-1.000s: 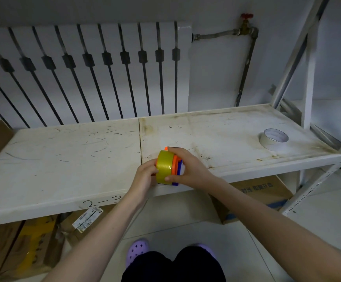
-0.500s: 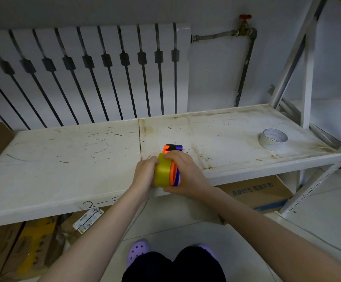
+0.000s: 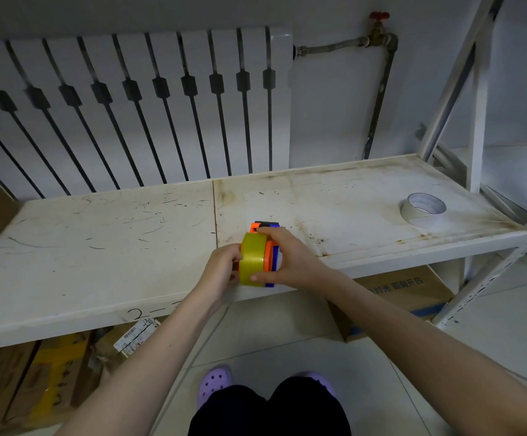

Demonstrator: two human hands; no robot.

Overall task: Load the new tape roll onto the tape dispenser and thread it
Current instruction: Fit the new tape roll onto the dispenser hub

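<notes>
The roll point(image 3: 252, 259) you're holding is yellow, and the dispenser point(image 3: 270, 256) is orange and blue with a black bit on top. Your shelf point(image 3: 98, 247) is white with brown stains and dark scuffs, the other roll point(image 3: 422, 209) is off-white, and your clogs point(image 3: 215, 382) are purple.

Since a second ago: we have tipped the tape dispenser point(image 3: 270, 247) upright, its black-and-blue head newly exposed above the yellow tape roll point(image 3: 252, 259); our right hand point(image 3: 290, 261) regripped over its top.

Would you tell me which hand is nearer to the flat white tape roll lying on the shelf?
Right. The right hand grips the dispenser, well left of the white tape roll; the left hand is farther left.
</notes>
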